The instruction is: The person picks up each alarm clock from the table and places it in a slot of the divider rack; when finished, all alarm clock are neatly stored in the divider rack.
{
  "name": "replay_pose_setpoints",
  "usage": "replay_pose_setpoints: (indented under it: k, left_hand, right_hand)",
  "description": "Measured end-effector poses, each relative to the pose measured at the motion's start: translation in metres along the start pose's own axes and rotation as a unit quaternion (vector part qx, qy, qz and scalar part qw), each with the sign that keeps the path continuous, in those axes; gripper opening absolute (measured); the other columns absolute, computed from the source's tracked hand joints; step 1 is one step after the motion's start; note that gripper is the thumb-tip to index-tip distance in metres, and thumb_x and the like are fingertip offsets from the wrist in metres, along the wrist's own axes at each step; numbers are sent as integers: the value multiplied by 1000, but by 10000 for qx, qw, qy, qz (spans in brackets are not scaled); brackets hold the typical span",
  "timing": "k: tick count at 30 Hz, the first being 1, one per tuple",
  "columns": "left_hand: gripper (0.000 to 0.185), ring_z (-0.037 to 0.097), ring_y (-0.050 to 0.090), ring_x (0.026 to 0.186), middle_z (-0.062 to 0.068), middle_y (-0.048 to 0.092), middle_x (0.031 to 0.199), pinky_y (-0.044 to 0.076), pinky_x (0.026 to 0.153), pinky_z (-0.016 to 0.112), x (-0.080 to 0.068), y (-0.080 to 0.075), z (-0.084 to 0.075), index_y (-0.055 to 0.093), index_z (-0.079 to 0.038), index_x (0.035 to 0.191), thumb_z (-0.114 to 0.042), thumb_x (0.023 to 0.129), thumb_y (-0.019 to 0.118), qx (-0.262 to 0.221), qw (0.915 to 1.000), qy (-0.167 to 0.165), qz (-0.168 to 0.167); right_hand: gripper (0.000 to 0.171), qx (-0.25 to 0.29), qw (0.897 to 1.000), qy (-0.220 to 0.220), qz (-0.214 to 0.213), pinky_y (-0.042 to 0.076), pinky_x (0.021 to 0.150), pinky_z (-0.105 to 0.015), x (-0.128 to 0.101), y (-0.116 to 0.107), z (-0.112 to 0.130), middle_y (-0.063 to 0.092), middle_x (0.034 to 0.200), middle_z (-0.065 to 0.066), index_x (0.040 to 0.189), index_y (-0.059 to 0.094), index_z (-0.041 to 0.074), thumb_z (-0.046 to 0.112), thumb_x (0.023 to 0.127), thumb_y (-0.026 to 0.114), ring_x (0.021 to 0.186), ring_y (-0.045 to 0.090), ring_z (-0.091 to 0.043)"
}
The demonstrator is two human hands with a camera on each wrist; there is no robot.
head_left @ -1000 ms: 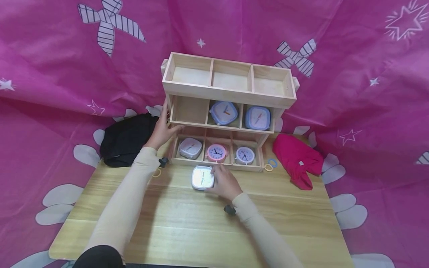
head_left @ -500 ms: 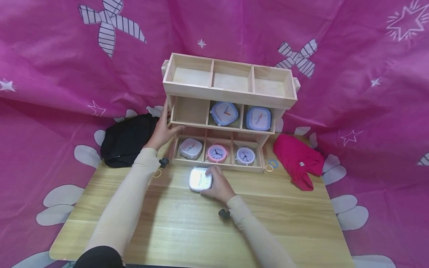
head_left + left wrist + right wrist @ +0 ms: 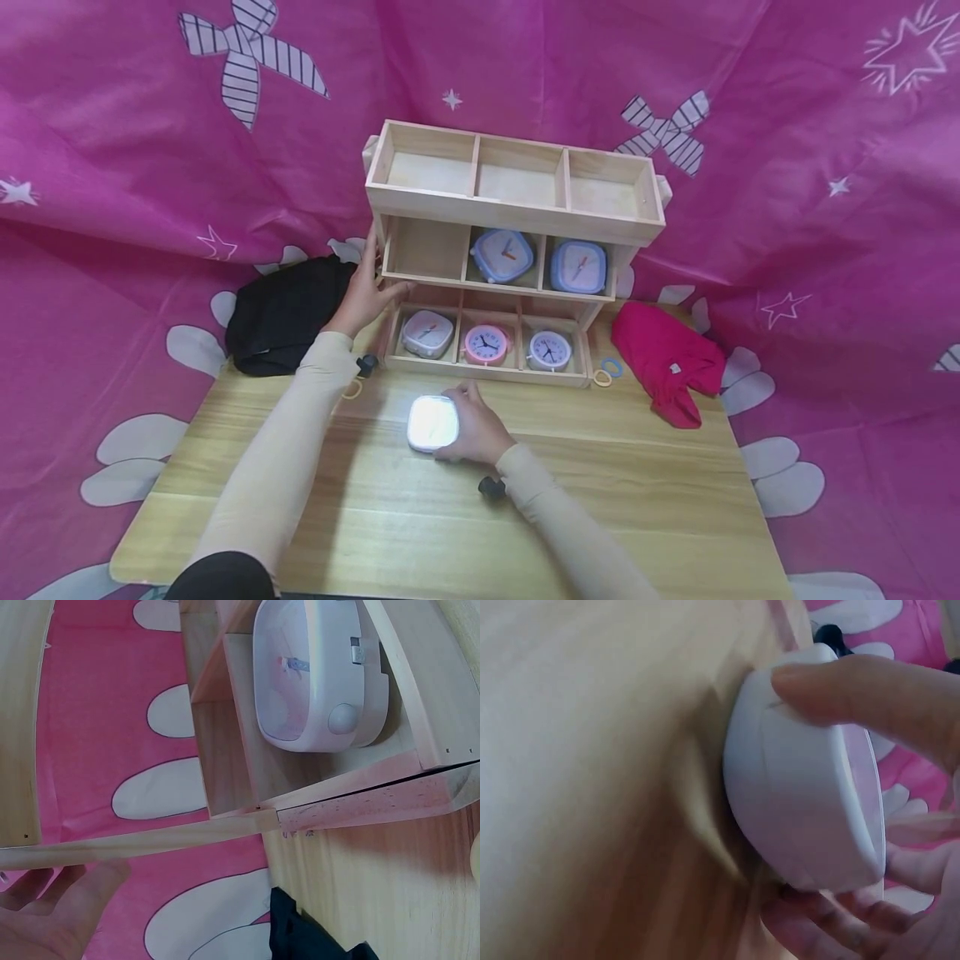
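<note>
My right hand [image 3: 477, 429] grips a white square alarm clock [image 3: 432, 423] by its side, low over the table in front of the rack. Glare whites out the clock's face in the head view. In the right wrist view the thumb lies on one side of the clock [image 3: 795, 780] and the fingers on the opposite side. My left hand [image 3: 362, 298] holds the left side of the three-tier wooden rack [image 3: 517, 208], fingers up along the side and thumb toward the front. The left wrist view shows its thumb and fingers [image 3: 97, 892] at the upright, fingertips partly hidden.
Two blue clocks [image 3: 503, 255] sit in the middle tier. The bottom tier holds a white clock [image 3: 427, 333], a pink one [image 3: 486, 344] and a round white one [image 3: 549, 350]. Black cloth [image 3: 288, 317] lies left, red cloth [image 3: 667, 358] right. Small rings [image 3: 602, 377] lie beside the rack.
My right hand has moved the white alarm clock left and toward me, away from the rack. The left hand keeps its place on the rack.
</note>
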State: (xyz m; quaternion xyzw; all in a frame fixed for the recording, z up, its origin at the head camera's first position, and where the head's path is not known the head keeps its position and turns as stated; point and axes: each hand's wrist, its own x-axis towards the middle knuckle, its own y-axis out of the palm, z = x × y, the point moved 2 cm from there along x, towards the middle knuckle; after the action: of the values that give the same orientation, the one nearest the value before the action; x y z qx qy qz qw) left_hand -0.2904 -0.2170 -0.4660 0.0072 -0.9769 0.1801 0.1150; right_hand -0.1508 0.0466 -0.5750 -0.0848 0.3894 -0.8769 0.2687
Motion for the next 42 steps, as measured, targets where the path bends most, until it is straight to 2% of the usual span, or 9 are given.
replay_pose_setpoints:
  k: [5,8,11,18,22,27,32,36,42]
  left_hand:
    - [123,46,31,159,24,30,172,34,126,67,-1,-1,-2,-5,-43,171,-6,93,83,96,9999,101,-37]
    - [122,46,30,160,22,29,173,34,126,67,0,-2,-3,-5,-43,171,-7,93,82,98,9999,117,-31]
    - [122,45,29,161,22,27,173,33,127,67,0,-3,-4,-5,-43,171,-7,94,82,132,9998,117,-25]
    - [122,46,30,160,25,26,173,33,127,68,0,-4,-2,-7,-45,170,-8,95,81,142,9999,94,-15]
    - [121,46,30,159,25,27,172,34,126,68,0,-4,-1,-7,-44,171,-8,95,81,100,9999,106,-13]
    - [119,48,30,159,26,27,172,37,124,66,0,-3,0,-6,-38,172,-4,96,78,53,9998,180,-11]
    - [115,51,31,157,29,25,172,38,124,67,-1,-4,0,-5,-33,173,0,97,75,245,9993,265,-47]
    - [115,50,32,157,29,24,172,39,123,67,-1,-5,1,-5,-33,173,0,97,75,288,9992,263,-85]
    - [117,49,35,156,29,31,169,43,122,64,-1,-3,1,-6,-31,173,0,96,76,277,9993,236,-54]
  right_hand:
    - [96,-654,9974,-236,-191,56,111,-39,-4,9,3,62,137,-6,145,56,12,39,64,99,125,62,-22]
    - [98,-944,9942,-331,-407,57,107,-37,-5,10,5,63,135,-4,145,55,13,40,62,97,122,61,-19]
    - [100,-979,9915,-523,-683,59,104,-38,-5,3,13,62,134,-5,147,53,11,40,63,98,120,61,-20]
    - [102,-651,9823,-978,-1461,62,100,-46,11,-43,44,60,136,-9,149,51,10,40,65,100,122,64,-27]
    - [103,-402,9703,-1122,-2105,61,101,-49,28,-74,61,59,139,-13,150,52,7,38,64,101,123,63,-30]
    - [103,-202,9517,-1067,-2873,60,103,-50,53,-105,78,58,145,-14,151,52,6,36,65,99,127,62,-32]
    - [102,-107,9376,-978,-3334,57,110,-47,79,-126,93,57,144,-15,152,50,5,37,68,99,128,62,-32]
    - [100,-291,9314,-835,-3531,57,108,-46,100,-137,102,59,139,-15,151,50,5,43,71,96,124,62,-31]
    - [99,-762,9298,-460,-3571,58,102,-45,125,-143,107,63,135,-16,150,52,6,48,71,94,121,63,-31]
